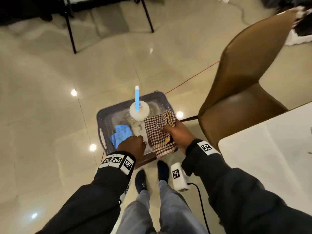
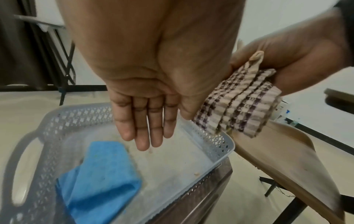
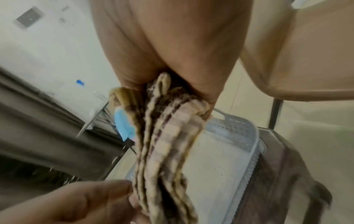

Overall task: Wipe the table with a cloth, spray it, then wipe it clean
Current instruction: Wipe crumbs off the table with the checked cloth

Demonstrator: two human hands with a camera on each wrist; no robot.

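Note:
My right hand (image 1: 175, 132) grips a folded brown-and-cream checked cloth (image 1: 157, 134), bunched in its fingers and hanging over the right side of a grey perforated basket (image 1: 108, 115). In the right wrist view the checked cloth (image 3: 164, 145) hangs from the hand in thick folds. My left hand (image 1: 133, 146) hovers above the basket's near side with straight fingers (image 2: 145, 124), holding nothing, its thumb close to the checked cloth (image 2: 235, 109). A blue cloth (image 1: 120, 135) lies folded in the basket (image 2: 216, 145). A white spray bottle (image 1: 139, 112) with a blue nozzle stands at the basket's far side.
The basket rests on a low brown stand over a glossy tiled floor. A brown chair (image 1: 244, 78) stands close on the right. The white table's corner (image 1: 263, 159) fills the right edge. A white device on a black cable (image 1: 179, 176) hangs near my feet. Black frame legs (image 1: 70, 32) stand far behind.

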